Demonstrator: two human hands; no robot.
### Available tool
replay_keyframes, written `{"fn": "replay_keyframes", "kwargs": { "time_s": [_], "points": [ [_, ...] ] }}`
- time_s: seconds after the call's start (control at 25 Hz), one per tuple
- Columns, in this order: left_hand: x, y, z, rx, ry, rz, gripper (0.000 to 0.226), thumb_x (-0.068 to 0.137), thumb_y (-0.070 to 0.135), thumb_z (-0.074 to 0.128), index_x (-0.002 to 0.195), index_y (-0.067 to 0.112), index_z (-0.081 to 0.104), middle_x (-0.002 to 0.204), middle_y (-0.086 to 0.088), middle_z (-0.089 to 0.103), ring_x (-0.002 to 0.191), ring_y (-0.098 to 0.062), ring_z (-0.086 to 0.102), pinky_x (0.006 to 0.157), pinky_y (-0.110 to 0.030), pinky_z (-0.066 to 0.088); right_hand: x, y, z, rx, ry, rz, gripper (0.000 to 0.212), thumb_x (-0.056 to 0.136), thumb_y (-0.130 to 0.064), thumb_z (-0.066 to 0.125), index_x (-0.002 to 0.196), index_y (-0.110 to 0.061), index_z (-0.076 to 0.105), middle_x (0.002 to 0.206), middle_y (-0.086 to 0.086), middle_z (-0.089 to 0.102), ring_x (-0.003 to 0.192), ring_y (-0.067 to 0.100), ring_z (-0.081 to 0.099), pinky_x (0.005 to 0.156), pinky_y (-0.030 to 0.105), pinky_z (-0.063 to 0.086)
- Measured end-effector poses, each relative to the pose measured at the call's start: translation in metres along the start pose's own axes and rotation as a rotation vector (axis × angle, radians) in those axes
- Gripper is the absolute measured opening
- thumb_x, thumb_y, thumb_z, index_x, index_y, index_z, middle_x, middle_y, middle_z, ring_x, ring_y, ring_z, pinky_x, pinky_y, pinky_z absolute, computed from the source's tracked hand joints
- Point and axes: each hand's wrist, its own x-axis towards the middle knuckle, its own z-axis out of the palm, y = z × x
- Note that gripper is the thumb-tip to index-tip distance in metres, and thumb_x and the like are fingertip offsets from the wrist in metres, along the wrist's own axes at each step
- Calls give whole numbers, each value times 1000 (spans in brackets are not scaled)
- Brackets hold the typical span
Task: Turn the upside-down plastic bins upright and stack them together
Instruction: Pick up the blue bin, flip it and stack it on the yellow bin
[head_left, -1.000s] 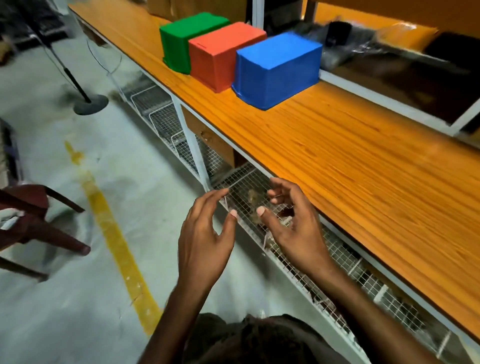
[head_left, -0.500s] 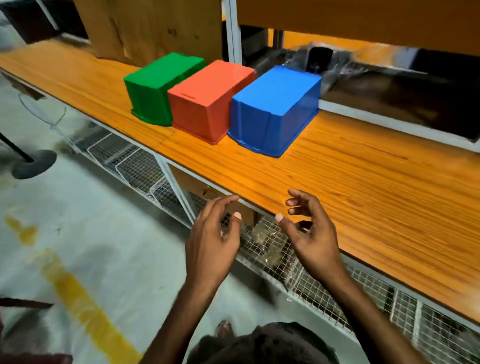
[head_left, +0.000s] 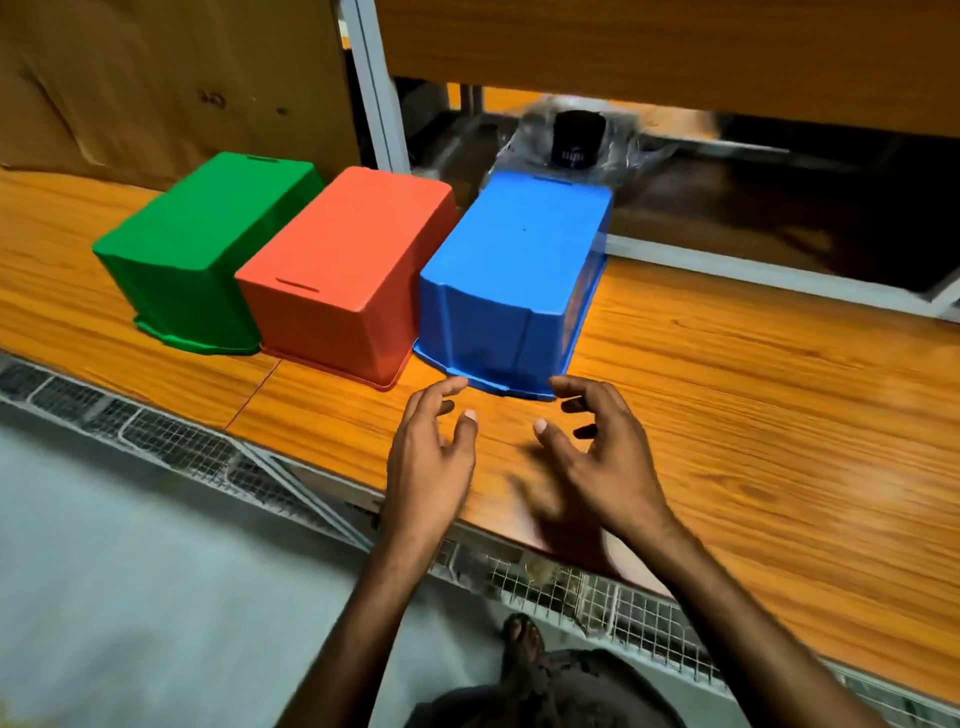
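Note:
Three plastic bins stand upside down in a row on the wooden shelf (head_left: 753, 415): a green bin (head_left: 208, 244) at the left, a red bin (head_left: 348, 265) in the middle, a blue bin (head_left: 514, 275) at the right. Their sides touch or nearly touch. My left hand (head_left: 431, 457) and my right hand (head_left: 597, 457) hover just in front of the blue bin's near rim, fingers spread and loosely bent, holding nothing. The fingertips are a short way from the rim and do not touch it.
A cardboard sheet (head_left: 156, 78) leans behind the green bin. A grey metal upright (head_left: 379, 88) stands behind the red bin. A black object wrapped in clear plastic (head_left: 576, 135) sits behind the blue bin. Wire mesh racks (head_left: 597, 587) run under the shelf edge.
The view has swung toward the bins, and both hands have moved forward from below the shelf edge to over the shelf, close to the blue bin's near rim. The bins have not moved.

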Motion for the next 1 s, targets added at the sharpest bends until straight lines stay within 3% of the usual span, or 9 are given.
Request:
{"fn": "replay_keyframes", "kwargs": {
  "time_s": [0.12,0.28,0.48,0.56,0.64,0.76,0.84,0.92,1.0],
  "points": [
    [45,-1,7,-23,32,41,53,95,16,63,146,24,50,144,6,51,130,-7,52,103,-42,49,39,9,11,20,142,55,46,89,-31,74,132,-27,60,123,-9,59,110,5,62,82,39,57],
    [105,6,13,-36,53,50,76,92,22,66,158,12,31,165,-5,30,153,-17,29,124,-35,26,76,5,32,10,239,135,59,89,-49,69,141,-28,50,138,-10,51,124,11,56,100,48,52],
    [150,-1,20,-3,-144,-48,96,93,31,71,162,7,9,171,-12,9,158,-22,9,126,-30,10,106,8,52,32,269,270,69,86,-54,69,146,-28,45,144,-7,57,128,14,58,105,46,51],
    [154,-4,20,-62,-154,-53,97,91,40,71,163,11,13,169,-11,16,156,-21,17,126,-34,17,107,9,51,68,297,313,58,91,-46,72,141,-27,51,137,-9,63,119,8,63,100,42,55],
    [153,-8,20,-118,-161,-52,92,85,54,68,159,14,31,155,-8,35,145,-19,37,120,-33,31,101,6,44,79,343,346,49,93,-46,70,136,-29,55,129,-12,67,114,3,65,96,36,56],
    [152,-14,15,-253,-199,-97,59,87,54,65,134,18,61,122,0,56,108,-10,57,93,-16,44,84,10,22,82,497,456,49,86,-70,58,106,-26,68,101,-12,74,95,4,67,93,42,53],
    [157,-17,13,-328,-239,-143,49,84,61,62,115,23,65,109,5,67,97,-9,61,83,-19,45,80,14,3,91,514,534,52,79,-71,62,92,-21,70,91,-7,75,87,11,67,89,47,53],
    [163,-16,15,-326,-346,-213,63,76,73,61,118,27,64,114,6,71,102,-10,66,90,-30,51,86,14,-11,174,450,592,44,80,-59,73,102,-21,73,100,-3,78,92,12,71,86,45,55],
    [167,-12,18,-305,-429,-247,71,74,74,65,129,28,62,124,9,72,114,-12,68,102,-42,53,98,9,-20,252,335,627,37,89,-41,75,118,-19,71,106,-2,78,90,7,73,75,31,56]
  ]
}}
